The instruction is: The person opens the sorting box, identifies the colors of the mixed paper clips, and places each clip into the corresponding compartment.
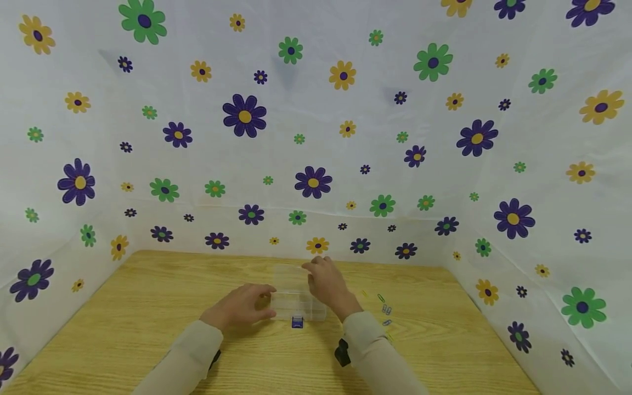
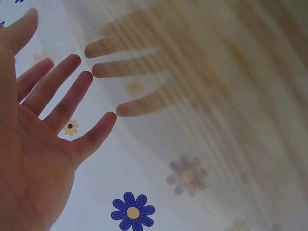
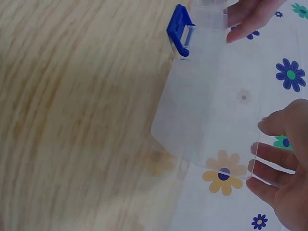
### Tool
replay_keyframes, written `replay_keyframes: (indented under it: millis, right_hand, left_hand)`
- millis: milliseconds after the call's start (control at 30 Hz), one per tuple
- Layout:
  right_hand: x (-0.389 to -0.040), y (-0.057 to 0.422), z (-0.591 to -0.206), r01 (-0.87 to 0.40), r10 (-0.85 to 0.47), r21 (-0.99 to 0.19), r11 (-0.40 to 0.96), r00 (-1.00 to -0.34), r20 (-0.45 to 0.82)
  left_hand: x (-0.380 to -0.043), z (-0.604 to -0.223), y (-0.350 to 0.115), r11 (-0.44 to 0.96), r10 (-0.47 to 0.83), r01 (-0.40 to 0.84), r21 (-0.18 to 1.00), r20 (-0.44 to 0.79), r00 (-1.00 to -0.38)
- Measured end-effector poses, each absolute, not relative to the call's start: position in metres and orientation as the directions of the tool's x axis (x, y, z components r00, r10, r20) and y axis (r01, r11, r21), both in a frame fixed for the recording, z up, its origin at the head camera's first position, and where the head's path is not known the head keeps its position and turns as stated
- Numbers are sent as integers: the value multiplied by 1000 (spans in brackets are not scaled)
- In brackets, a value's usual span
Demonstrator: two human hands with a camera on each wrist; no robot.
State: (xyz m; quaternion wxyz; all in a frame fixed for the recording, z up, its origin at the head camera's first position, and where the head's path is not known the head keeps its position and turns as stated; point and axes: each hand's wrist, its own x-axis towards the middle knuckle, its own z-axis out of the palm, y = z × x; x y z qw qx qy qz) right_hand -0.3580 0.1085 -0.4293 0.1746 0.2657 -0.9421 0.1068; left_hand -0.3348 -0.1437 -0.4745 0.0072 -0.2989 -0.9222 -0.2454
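A clear plastic box [image 1: 286, 303] with divided compartments lies on the table, its clear lid [image 3: 211, 110] raised at the far side. A blue latch [image 1: 297, 322] shows at the box's front; in the right wrist view the blue latch [image 3: 179, 29] stands out beside the clear plastic. My right hand [image 1: 328, 281] is at the lid's upper right edge. Fingertips and thumb of that right hand [image 3: 288, 163] meet the lid's rim. Beside the box's left end is my left hand [image 1: 242, 304], thumb and fingers apart. The left wrist view shows this left hand [image 2: 53, 130] with fingers spread and straight.
Several paper clips [image 1: 387, 310], in green, yellow and blue tones, lie scattered right of the box. The wooden table [image 1: 123, 329] is enclosed at the back and sides by a white flower-patterned sheet [image 1: 197, 159].
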Motion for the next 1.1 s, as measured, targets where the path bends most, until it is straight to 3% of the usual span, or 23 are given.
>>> replay_keyframes:
  millis: [533, 1100]
  right_hand:
    - [-358, 108, -452, -480, -453, -186, 857, -875, 169]
    - [-365, 106, -462, -489, -493, -179, 854, -870, 28]
  left_hand:
    - [-334, -477, -143, 685, 573, 585, 435, 175, -801]
    - [-337, -478, -143, 716, 533, 540, 442, 153, -832]
